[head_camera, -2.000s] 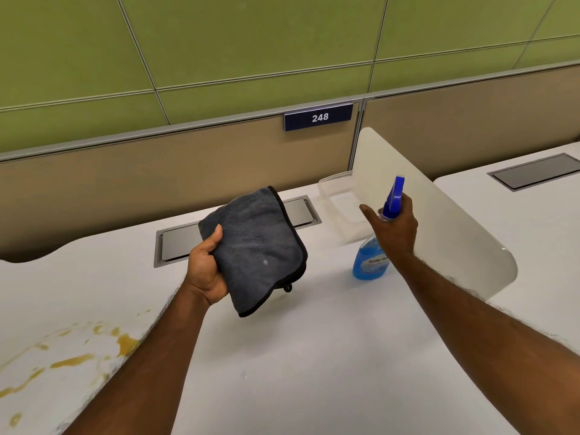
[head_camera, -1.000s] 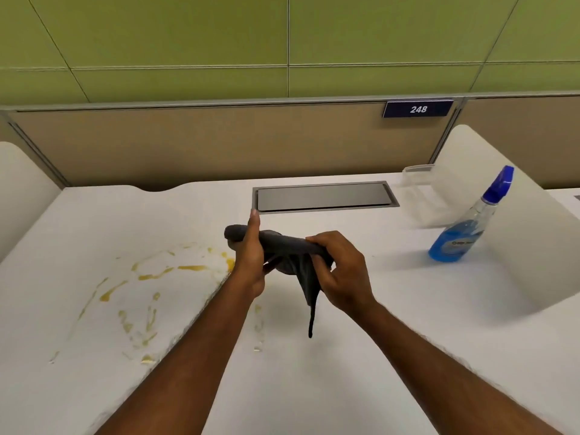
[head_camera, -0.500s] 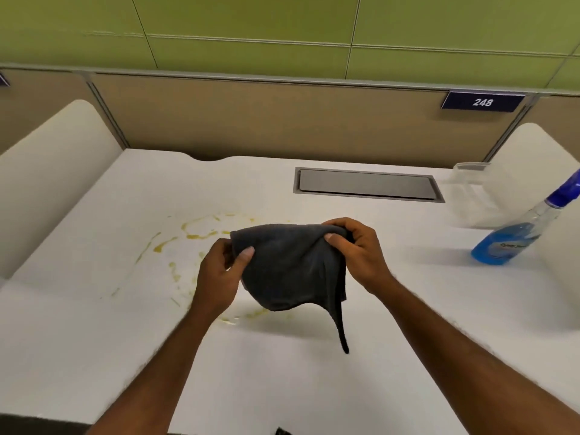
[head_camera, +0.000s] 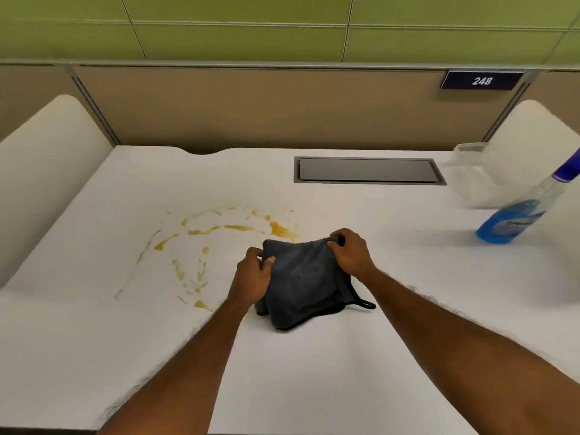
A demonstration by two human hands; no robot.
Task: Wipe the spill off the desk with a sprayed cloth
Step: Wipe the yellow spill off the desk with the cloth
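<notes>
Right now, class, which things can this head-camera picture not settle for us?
- Spray bottle: the right frame edge cuts off its nozzle; label print too blurred to read.
- Cloth: dampness doesn't show.
- Spill: the left hand and cloth hide its near-right end.
- Clear container: contents unclear.

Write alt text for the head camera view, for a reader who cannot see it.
Two bare hands, left hand and right hand, grip a dark grey cloth over a white desk, just right of a yellow-brown spill. A blue spray bottle stands at far right.
</notes>
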